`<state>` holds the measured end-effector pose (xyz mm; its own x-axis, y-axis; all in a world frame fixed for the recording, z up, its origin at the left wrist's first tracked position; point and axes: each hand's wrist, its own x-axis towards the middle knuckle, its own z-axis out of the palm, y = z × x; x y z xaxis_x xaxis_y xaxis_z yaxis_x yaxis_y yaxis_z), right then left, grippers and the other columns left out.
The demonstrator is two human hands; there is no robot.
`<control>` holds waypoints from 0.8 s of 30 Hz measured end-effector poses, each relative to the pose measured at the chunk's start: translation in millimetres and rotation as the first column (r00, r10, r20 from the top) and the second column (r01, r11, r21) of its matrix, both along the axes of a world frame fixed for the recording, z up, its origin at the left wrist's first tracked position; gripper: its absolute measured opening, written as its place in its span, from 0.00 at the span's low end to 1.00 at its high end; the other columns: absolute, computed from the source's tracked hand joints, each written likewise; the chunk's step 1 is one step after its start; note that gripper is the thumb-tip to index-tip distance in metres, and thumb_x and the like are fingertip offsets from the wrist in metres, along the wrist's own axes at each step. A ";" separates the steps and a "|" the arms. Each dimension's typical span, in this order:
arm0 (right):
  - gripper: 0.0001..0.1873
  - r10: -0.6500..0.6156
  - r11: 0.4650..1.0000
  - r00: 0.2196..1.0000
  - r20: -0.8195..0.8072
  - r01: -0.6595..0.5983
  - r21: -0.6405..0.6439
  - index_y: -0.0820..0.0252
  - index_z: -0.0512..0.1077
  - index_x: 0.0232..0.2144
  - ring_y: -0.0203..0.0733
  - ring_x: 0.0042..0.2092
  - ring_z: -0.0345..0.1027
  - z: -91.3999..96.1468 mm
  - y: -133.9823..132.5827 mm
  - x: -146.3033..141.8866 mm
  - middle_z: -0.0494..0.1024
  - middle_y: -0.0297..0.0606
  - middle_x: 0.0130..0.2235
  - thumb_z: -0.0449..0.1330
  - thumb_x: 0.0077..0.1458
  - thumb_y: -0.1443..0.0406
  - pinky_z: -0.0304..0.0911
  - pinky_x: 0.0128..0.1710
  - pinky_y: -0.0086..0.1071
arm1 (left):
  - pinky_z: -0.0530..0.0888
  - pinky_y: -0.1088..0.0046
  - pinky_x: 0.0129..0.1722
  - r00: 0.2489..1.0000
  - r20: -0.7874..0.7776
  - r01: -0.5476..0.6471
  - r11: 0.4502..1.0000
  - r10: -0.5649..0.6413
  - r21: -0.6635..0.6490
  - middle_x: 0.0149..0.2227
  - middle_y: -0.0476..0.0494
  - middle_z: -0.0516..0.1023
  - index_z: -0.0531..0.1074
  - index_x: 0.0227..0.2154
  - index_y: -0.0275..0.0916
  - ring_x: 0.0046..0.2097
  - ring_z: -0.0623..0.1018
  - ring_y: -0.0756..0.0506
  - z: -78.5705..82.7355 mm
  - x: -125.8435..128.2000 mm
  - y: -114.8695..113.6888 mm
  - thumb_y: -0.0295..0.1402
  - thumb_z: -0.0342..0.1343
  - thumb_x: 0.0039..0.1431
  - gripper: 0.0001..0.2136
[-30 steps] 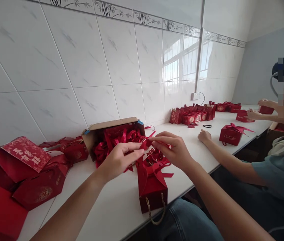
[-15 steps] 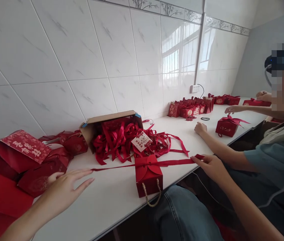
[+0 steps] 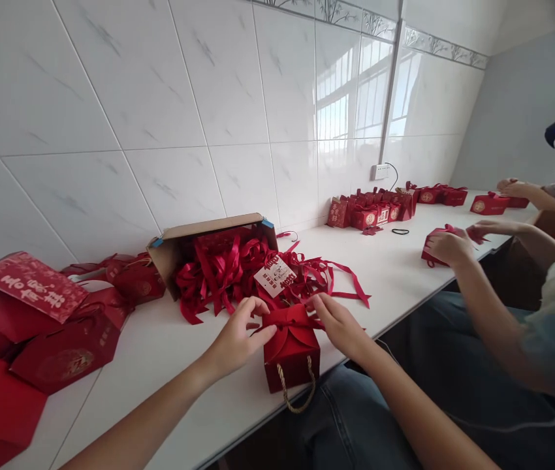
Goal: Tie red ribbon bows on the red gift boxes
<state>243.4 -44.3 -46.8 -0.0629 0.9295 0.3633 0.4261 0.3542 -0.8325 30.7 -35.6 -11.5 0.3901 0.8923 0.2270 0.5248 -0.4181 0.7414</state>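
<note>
A small red gift box (image 3: 291,356) with a rope handle stands at the front edge of the white counter (image 3: 199,385). A red ribbon (image 3: 291,318) lies across its folded top. My left hand (image 3: 237,336) pinches the ribbon at the box's left side. My right hand (image 3: 336,323) pinches it at the right side. Both hands rest against the box top, fingers closed on the ribbon.
A cardboard box (image 3: 199,245) spilling red ribbons (image 3: 228,271) and a printed tag (image 3: 274,276) lies behind. Flat red boxes (image 3: 37,320) pile at the left. Finished boxes (image 3: 375,212) line the wall. A co-worker's hands (image 3: 448,247) handle another red box at the right.
My hands were spread wide pulling the ribbon taut over the box; now both have come together at the box top, gripping the ribbon close in. The co-worker's hands moved onto their box.
</note>
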 end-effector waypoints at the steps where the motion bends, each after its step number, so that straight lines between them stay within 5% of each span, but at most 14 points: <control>1: 0.23 0.003 1.000 1.000 -0.008 -0.003 -0.013 0.59 0.66 0.31 0.40 0.33 0.67 -2.7 -0.6 -2.6 0.73 0.37 0.30 0.39 0.64 0.52 0.62 0.33 0.34 | 0.72 0.65 0.47 1.000 0.025 0.005 1.000 -0.004 -0.010 0.41 0.45 0.66 0.63 0.36 0.41 0.46 0.70 0.44 -3.6 0.7 1.2 0.35 0.53 0.57 0.07; 9: 0.19 0.007 0.979 0.999 -0.048 -0.016 -0.201 0.57 0.60 0.27 0.38 0.28 0.58 -13.4 -3.8 -7.7 0.66 0.32 0.25 0.52 0.57 0.49 0.54 0.28 0.31 | 0.71 0.66 0.41 0.996 -0.010 -0.091 0.993 0.091 -0.069 0.43 0.43 0.62 0.56 0.39 0.42 0.46 0.68 0.43 -16.8 -3.9 0.8 0.40 0.56 0.54 0.16; 13: 0.22 0.019 0.974 1.000 0.011 -0.016 -0.224 0.58 0.60 0.23 0.37 0.28 0.54 -13.5 -1.3 -5.2 0.63 0.32 0.24 0.50 0.57 0.48 0.51 0.27 0.31 | 0.70 0.69 0.35 0.990 0.009 -0.134 0.971 0.139 -0.199 0.42 0.46 0.61 0.52 0.40 0.43 0.33 0.68 0.50 -20.5 -8.5 5.0 0.45 0.57 0.52 0.22; 17: 0.25 0.044 0.972 0.998 0.052 -0.031 -0.234 0.58 0.57 0.19 0.35 0.27 0.50 -10.5 0.6 -3.1 0.58 0.31 0.22 0.51 0.56 0.47 0.46 0.26 0.31 | 0.67 0.71 0.32 0.997 -0.042 -0.074 0.959 0.065 -0.273 0.35 0.49 0.66 0.59 0.36 0.41 0.31 0.68 0.49 -14.1 -10.5 8.3 0.48 0.58 0.51 0.19; 20: 0.25 0.121 0.938 0.989 -0.086 -0.142 -0.315 0.58 0.57 0.19 0.33 0.26 0.47 -7.3 1.6 -0.9 0.55 0.29 0.22 0.53 0.54 0.46 0.45 0.25 0.30 | 0.65 0.73 0.30 1.000 -0.014 0.005 0.942 -0.010 -0.337 0.28 0.51 0.67 0.62 0.26 0.39 0.31 0.68 0.47 -7.6 -9.1 8.6 0.49 0.58 0.50 0.18; 24: 0.25 0.140 0.893 0.957 -0.255 -0.234 -0.385 0.59 0.57 0.20 0.31 0.25 0.43 -2.5 1.6 5.9 0.54 0.27 0.21 0.59 0.49 0.46 0.41 0.24 0.28 | 0.60 0.75 0.26 0.998 -0.036 -0.058 0.948 0.050 -0.313 0.23 0.54 0.62 0.57 0.22 0.40 0.27 0.64 0.49 -6.8 -12.6 10.2 0.49 0.61 0.45 0.22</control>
<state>249.4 -42.7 -49.3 -0.2142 0.9766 -0.0193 0.1801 0.0201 -0.9834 18.1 -25.4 -18.4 0.3415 0.9366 -0.0783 0.5621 -0.1367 0.8157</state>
